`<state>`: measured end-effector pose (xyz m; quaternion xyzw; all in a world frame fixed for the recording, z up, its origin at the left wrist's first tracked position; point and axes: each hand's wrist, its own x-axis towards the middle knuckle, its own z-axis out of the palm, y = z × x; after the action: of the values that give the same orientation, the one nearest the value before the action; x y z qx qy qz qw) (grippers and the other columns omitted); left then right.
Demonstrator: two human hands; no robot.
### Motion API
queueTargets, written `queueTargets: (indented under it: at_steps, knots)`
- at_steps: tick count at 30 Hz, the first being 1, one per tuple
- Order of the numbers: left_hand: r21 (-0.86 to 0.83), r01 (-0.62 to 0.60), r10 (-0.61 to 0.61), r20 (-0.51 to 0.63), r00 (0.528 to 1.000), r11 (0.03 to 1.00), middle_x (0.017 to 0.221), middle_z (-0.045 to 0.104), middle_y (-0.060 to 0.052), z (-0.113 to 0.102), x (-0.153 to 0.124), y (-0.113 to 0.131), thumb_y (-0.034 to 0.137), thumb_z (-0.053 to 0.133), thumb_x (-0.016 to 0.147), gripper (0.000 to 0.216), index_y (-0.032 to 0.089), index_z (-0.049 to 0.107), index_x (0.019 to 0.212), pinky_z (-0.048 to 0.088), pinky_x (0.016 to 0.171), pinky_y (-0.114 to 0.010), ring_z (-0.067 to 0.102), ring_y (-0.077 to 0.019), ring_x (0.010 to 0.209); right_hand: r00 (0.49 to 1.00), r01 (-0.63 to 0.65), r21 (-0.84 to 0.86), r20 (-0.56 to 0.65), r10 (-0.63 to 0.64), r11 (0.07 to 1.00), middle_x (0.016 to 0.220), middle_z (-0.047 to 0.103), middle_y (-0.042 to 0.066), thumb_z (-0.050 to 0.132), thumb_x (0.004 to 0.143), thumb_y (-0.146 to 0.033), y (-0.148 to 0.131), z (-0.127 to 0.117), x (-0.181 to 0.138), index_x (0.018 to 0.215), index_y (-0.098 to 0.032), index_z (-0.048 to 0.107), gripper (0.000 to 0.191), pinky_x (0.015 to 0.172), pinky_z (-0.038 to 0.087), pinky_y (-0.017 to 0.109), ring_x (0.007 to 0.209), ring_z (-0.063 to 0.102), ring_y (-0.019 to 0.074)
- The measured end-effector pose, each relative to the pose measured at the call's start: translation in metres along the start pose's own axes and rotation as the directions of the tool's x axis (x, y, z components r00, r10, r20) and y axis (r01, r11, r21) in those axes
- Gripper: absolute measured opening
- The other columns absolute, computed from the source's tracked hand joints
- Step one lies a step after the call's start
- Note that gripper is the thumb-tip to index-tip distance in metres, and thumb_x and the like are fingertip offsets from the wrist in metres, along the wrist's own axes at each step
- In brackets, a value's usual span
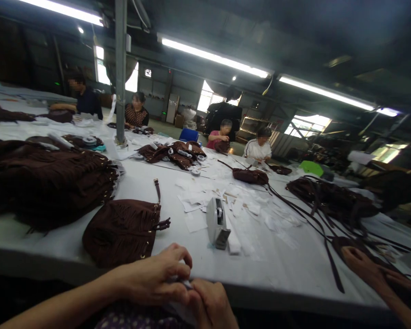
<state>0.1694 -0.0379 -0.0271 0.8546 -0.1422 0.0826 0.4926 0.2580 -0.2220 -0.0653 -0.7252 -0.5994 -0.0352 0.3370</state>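
both hands are down at the near edge of the worktop (71, 246), pressed close together over something small and pale. the left hand (154, 276) comes in from the left with its fingers curled and its fingertips pinching the white piece (184, 284), which sits right between the two hands, just below the worktop's edge. the right hand (210, 304) sits under and against it, knuckles up, closed on the same piece; what the piece is — paper, tape or wrapping — is too hidden to tell.

how far along? as a judgement: mid-way through a long run. a brown fringed bag (123, 230) lies on the worktop just beyond the left hand, untouched for now, and a big stack of the same brown bags (48, 183) rises at the left. a tape dispenser (216, 224) stands just right of the near bag, with white paper scraps (226, 201) scattered behind and around it — signs of plenty of pieces already handled. to the right, more bags with long straps (329, 201) lie in a tangle, and another person's hand (361, 265) rests on one at the far right edge — that one is not the wearer's. more people sit at the far side of the worktop, each with bags in front of them.

the near bag looks like the one waiting on whatever the white piece is for.
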Motion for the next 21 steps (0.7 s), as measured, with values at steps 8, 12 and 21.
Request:
queueTargets:
  at_steps: [8,12,21]
  knots:
    - [-0.569,0.228,-0.176,0.145,0.974,0.790,0.090,0.062,-0.007,0.018,0.005,0.003,0.050,0.058,0.080,0.036,0.016,0.070,0.077,0.042,0.085,-0.029,0.055,-0.0234,0.090,0.953,-0.302,0.446,0.148,0.263,0.842,0.068,0.059,0.002,0.033,0.093,-0.038,-0.011,-0.013,0.011,0.071,-0.017,0.059,0.040,0.057,0.039,0.023,0.061,0.053,0.0135]
    - [-0.768,0.149,-0.238,-0.004,0.971,0.623,0.113,0.052,-0.009,0.038,0.006,-0.007,0.047,0.054,0.084,0.035,0.015,0.069,0.084,0.040,0.090,-0.030,0.050,-0.0222,0.103,0.899,-0.420,0.432,0.080,0.430,0.798,0.062,0.052,0.000,0.030,0.093,-0.047,-0.009,-0.011,0.022,0.068,-0.016,0.058,0.048,0.050,0.032,0.022,0.056,0.044,0.0115]
    - [-0.928,0.074,-0.435,-0.100,0.895,0.366,0.127,0.047,-0.008,0.056,0.010,-0.018,0.045,0.066,0.076,0.030,0.017,0.073,0.084,0.040,0.095,-0.029,0.041,-0.0263,0.121,0.948,-0.297,-0.042,-0.130,0.289,0.954,0.053,0.055,-0.004,0.048,0.082,-0.060,-0.011,-0.005,0.019,0.073,-0.020,0.056,0.042,0.044,0.027,0.023,0.045,0.048,0.0108]
